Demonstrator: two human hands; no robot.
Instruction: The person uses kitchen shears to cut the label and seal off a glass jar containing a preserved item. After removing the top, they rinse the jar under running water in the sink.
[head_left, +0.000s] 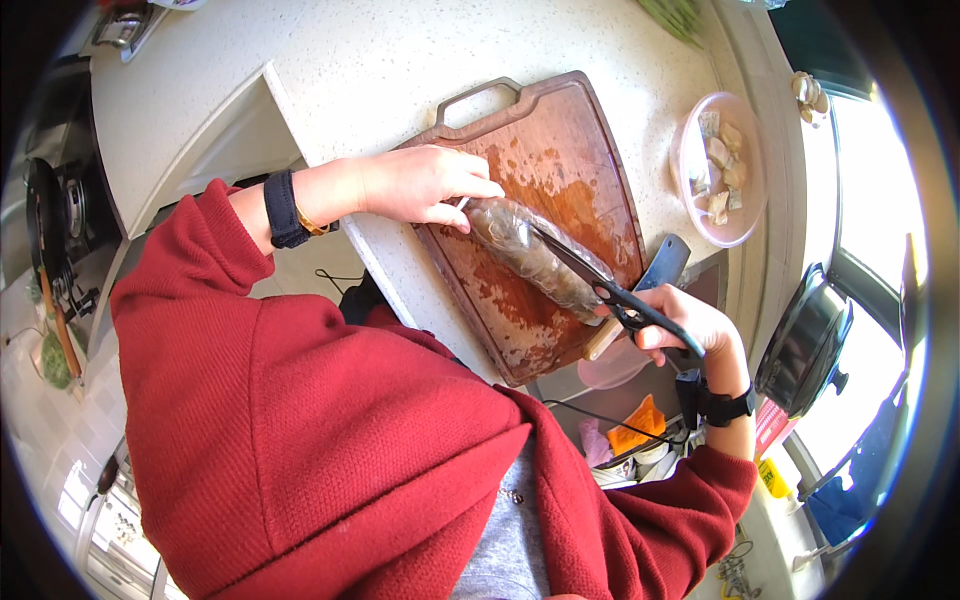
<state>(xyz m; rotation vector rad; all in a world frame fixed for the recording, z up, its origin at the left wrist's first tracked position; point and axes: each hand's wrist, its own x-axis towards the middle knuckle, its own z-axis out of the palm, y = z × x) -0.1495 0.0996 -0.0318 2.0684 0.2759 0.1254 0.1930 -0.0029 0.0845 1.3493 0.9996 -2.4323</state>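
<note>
A long clear plastic package of greyish-brown food (517, 247) lies slantwise on a wet wooden cutting board (570, 120). At its upper left end, my left hand (424, 184) pinches the wrapping between thumb and fingers. My right hand (686, 319) grips black-handled scissors (626, 300), whose blades lie along the top of the package and point up-left. Whether the tips are under the film cannot be made out. Beneath the scissors, a cleaver (667, 259) with a pale wooden handle rests across the board's right edge, partly hidden by my right hand.
Right of the board stands a translucent plastic bowl (679, 176) with several pale chunks. Below the board's right edge are a pinkish plastic container (611, 367) and an orange cloth (637, 425). A black lidded pot (802, 345) stands far right. Green vegetables (675, 19) lie at the top.
</note>
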